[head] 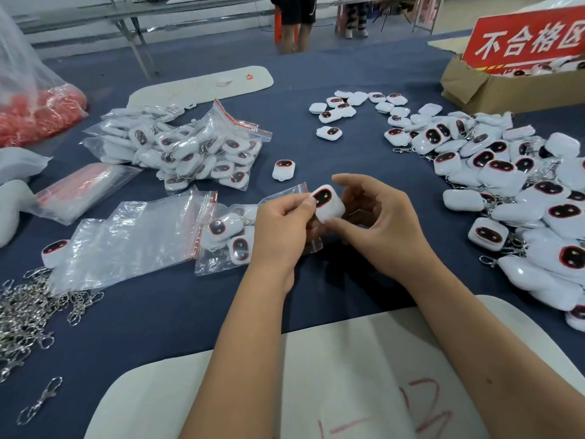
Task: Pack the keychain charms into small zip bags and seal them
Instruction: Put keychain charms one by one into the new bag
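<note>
Charm (327, 202) held at bag mouth, above blue table (177, 318).

Pinched by left hand (285, 228) along with zip bag (240, 242) (two charms already inside); also gripped by right hand (380, 223), thumb beneath, fingers curled over.

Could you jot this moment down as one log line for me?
step: bagging | left hand: holds zip bag | right hand: holds charm at bag mouth | seal: not yet done
</note>
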A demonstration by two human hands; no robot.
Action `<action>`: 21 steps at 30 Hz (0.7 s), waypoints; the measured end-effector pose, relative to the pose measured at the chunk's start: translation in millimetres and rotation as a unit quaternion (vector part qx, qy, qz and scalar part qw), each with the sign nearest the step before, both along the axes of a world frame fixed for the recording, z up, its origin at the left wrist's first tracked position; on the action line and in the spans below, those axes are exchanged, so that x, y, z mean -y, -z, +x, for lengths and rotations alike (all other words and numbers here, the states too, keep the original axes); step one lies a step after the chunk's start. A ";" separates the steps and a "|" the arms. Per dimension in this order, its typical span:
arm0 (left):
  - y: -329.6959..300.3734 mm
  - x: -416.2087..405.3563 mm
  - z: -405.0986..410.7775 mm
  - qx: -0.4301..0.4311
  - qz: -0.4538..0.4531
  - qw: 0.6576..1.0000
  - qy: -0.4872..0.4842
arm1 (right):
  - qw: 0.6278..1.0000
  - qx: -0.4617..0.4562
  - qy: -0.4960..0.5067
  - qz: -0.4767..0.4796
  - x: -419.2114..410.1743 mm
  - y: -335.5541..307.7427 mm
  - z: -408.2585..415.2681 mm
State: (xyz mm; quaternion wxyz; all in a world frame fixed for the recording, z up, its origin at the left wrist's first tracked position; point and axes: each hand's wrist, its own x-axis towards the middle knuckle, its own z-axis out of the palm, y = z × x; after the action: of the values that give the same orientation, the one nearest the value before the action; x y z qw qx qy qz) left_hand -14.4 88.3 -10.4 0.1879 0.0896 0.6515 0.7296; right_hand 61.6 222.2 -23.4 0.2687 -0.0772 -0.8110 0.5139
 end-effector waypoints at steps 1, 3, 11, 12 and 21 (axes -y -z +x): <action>-0.4 1.4 -0.2 -0.002 0.001 1.000 0.013 | 0.999 0.007 -0.025 -0.041 -0.9 -1.1 0.0; 0.3 3.5 -0.3 -0.015 -0.015 0.999 0.030 | 0.993 0.011 -0.046 -0.107 -2.8 -3.8 0.4; 1.5 3.8 0.1 -0.143 -0.113 0.983 0.017 | 0.994 0.047 -0.025 -0.095 -3.6 -1.9 -1.2; 1.1 4.3 0.7 -0.146 -0.114 0.982 0.025 | 0.994 0.046 -0.024 -0.098 -4.0 -2.0 -1.3; 1.6 5.4 1.1 -0.155 -0.090 0.983 0.048 | 0.992 0.043 -0.025 -0.112 -5.9 -3.2 -0.8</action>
State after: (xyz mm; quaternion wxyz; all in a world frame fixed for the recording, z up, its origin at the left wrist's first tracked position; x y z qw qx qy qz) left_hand -13.2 82.9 -12.0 0.1265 0.2154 0.7307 0.6353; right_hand 60.8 228.2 -20.1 0.2106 -0.1088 -0.7605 0.6045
